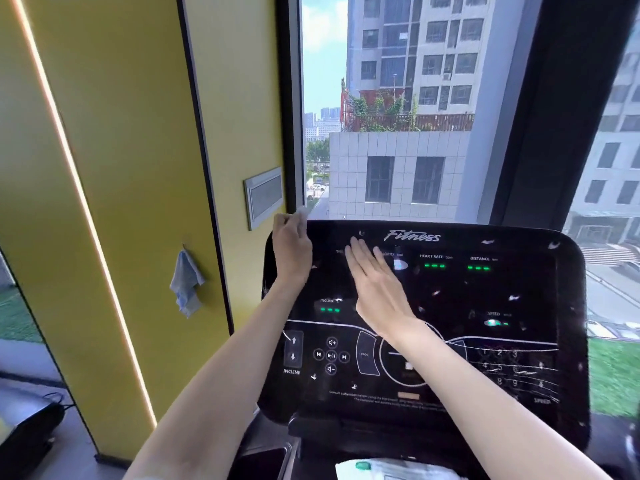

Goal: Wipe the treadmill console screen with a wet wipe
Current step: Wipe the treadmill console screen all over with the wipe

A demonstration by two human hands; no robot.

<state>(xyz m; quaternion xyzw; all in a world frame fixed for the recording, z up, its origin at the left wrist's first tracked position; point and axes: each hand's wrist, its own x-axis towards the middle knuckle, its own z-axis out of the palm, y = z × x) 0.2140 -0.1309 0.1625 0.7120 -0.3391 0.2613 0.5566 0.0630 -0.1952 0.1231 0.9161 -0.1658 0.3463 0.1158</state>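
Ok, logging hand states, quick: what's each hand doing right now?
Left hand: closed on a wet wipe at the console's top left corner.
Right hand: open, fingers flat over the screen, holding nothing.

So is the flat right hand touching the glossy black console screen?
Cannot tell: head view shows right hand flat over the glossy black console screen, but neither contact nor gap shows plainly.

A gym, several floors up: a treadmill console (pixel 426 323) (marked "Fitness", with incline, speed and heart-rate readouts) fills the lower frame, facing a window (pixel 388 109) over city buildings.
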